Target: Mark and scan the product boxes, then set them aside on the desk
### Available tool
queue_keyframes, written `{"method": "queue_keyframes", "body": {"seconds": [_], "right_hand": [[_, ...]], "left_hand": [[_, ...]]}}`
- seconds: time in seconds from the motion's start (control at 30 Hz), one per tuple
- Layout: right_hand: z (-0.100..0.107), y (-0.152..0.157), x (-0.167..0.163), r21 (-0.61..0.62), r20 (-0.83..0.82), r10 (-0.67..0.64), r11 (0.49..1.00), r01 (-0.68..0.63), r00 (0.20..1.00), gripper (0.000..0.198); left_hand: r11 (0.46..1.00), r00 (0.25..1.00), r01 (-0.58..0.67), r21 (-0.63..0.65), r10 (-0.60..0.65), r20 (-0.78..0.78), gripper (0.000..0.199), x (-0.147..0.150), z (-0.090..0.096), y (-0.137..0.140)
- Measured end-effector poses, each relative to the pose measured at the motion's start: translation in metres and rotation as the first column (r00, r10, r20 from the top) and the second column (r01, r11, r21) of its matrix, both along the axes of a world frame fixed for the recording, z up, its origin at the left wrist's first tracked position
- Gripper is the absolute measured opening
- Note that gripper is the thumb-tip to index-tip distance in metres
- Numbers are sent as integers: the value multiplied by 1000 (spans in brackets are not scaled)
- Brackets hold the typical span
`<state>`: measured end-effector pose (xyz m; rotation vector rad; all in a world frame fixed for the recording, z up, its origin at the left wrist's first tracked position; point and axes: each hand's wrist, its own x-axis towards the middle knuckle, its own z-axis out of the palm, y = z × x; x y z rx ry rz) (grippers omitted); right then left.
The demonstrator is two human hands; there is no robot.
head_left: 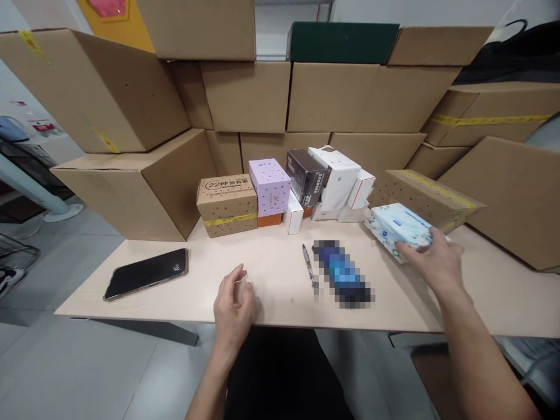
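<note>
Floral packet [400,224] over pale table [280,297], cardboard boxes [247,96] behind.

Light is bright; the table [277,291] shows soft shadows; edges stretch; one patch [343,274] is pixelated.

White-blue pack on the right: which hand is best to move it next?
Probably the right hand: its thumb and fingers grip the pack. The left hand looks empty and is farther away, with the pen in between.
</note>
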<state>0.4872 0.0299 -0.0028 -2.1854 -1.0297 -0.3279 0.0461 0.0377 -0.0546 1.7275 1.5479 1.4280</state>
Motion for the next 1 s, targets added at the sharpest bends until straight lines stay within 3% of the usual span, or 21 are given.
{"method": "queue_keyframes", "body": {"seconds": [0.1, 0.37, 0.47, 0.53, 0.6, 0.67, 0.83, 0.9, 1.0], "right_hand": [[6, 22, 3, -191, -200, -7, 981, -32, 980, 92], [9, 47, 11, -197, -275, -118, 978, 64, 954, 105], [11, 48, -1, -126, -189, -98, 989, 75, 977, 102], [16, 54, -14, -29, -98, 34, 999, -37, 995, 88], [25, 69, -29, 66, -19, 201, 978, -199, 979, 75], [34, 90, -41, 111, 10, 274, 955, -274, 962, 70], [47, 134, -56, 90, -131, 274, 960, -264, 953, 47], [47, 133, -56, 101, -184, 234, 971, -218, 955, 37], [45, 106, -53, 163, -185, 145, 980, -115, 972, 39]], "left_hand": [[1000, 1000, -5, 8, 6, -24, 39, 0, -2, 0], [999, 996, 15, 44, -11, -84, 38, -1, -5, -2], [998, 993, 19, 62, -12, -117, 36, 0, -6, -1], [997, 990, 31, 75, -20, -142, 36, 1, -6, -1], [995, 987, 37, 89, -22, -162, 36, 1, -6, 0], [995, 985, 34, 93, -18, -169, 36, 2, -6, -1], [997, 991, 40, 62, -32, -130, 36, 0, -6, -1], [997, 992, 51, 55, -44, -116, 37, 0, -7, 0], [997, 994, 55, 52, -49, -97, 37, -1, -8, 1]]}}
